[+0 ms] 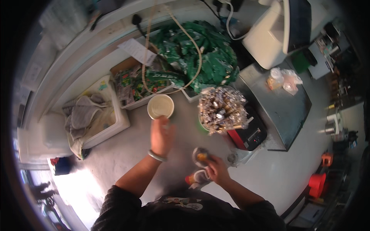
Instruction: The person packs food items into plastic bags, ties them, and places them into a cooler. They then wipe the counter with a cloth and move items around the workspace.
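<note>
My left hand [162,138], blurred and wearing a bracelet, reaches over the steel counter. Its fingertips overlap the near rim of a round white tub [160,106]; whether they touch it or hold something small is unclear. Lower right, my right hand [216,170] grips a clear plastic package [200,157] with a yellow-orange patch on it. Close below that, beside the same hand, is a second package [199,177] with red and yellow on it. Blur hides whether the two are joined.
Behind the tub sits a carton of small packets [138,83], with a heap of green packaging [199,52] beyond. A white bin with grey cloths [86,112] stands left. To the right are foil-topped sticks [222,109], a black-and-red machine [251,131] and a steel box [274,106].
</note>
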### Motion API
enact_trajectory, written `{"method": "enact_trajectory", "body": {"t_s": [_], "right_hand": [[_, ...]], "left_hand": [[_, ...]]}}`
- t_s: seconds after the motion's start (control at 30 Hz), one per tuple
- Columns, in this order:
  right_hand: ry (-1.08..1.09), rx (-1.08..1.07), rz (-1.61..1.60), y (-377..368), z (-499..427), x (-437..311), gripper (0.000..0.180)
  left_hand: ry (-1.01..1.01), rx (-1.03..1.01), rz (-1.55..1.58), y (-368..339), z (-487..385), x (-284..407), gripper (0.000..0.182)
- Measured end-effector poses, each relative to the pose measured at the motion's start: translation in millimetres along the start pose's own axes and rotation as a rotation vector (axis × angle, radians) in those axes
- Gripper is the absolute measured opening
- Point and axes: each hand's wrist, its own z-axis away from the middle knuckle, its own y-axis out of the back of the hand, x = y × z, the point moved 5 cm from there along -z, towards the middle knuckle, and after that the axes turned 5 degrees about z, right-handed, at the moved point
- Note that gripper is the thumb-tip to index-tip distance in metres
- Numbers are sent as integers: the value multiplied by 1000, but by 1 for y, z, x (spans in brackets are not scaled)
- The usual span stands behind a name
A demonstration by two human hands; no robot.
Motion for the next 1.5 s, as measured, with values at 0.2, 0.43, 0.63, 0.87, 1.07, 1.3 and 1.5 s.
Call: {"method": "enact_trajectory", "body": {"t_s": [0.2,0.43,0.63,0.87,1.07,1.3,1.5], "right_hand": [[-267,308,297,33,22,46,51],[-369,297,488,0,-10,57,61],[-314,316,387,-14,-78,58,63],[-292,453,379,-31,-202,59,59],[-272,432,336,-32,-230,70,56],[228,250,168,-29,-212,59,16],[399,-555,87,-69,-121,6,6]], "left_hand": [[266,-398,100,-115,-12,12,36],[402,-499,344,-102,-24,-1,35],[696,-347,410,1,24,-28,37],[978,-14,399,116,118,-51,40],[1046,109,443,146,156,-41,43],[835,-46,655,120,102,1,46],[650,-398,1028,36,20,43,49]]}}
